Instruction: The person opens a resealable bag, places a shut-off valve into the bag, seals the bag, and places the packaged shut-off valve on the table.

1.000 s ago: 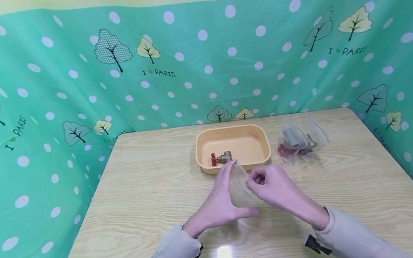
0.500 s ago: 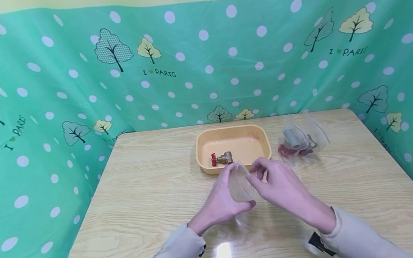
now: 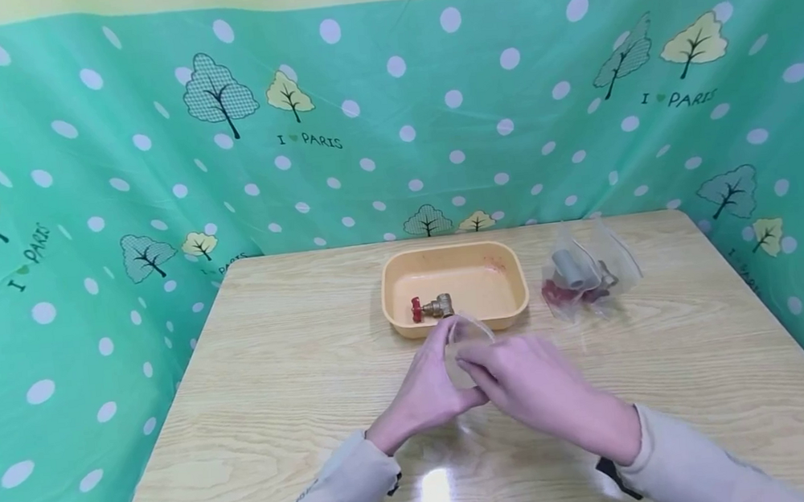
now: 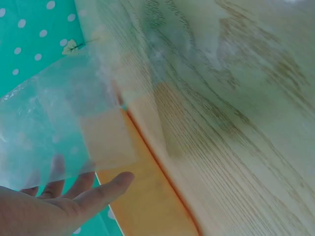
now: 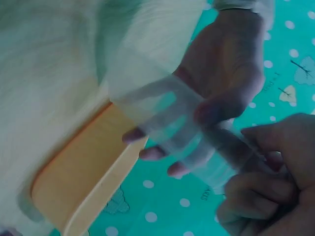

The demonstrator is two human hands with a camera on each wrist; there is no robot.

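Observation:
Between my hands is a clear plastic bag (image 3: 461,375), held above the table just in front of the orange tray. My left hand (image 3: 423,390) holds it from the left, thumb on one face and fingers spread behind the film, as the right wrist view shows. Across the mouth of the bag (image 5: 165,110), my right hand (image 3: 530,376) pinches the edge with curled fingers. Nothing shows inside the bag. A gate valve (image 3: 438,306) with a red handwheel lies in the orange tray (image 3: 417,331), beyond the left fingertips.
To the right of the tray, two filled clear bags stand on the wooden table (image 3: 274,360). One bag (image 3: 570,275) holds a grey pipe fitting and red pieces; the other bag (image 3: 611,271) has dark metal parts. A green dotted curtain (image 3: 361,126) hangs behind and at both sides.
My right hand has moved left across the mouth of the bag, closer to the left hand. The left thumb and fingers have drawn nearer together around the bag. The tray and valve stay put.

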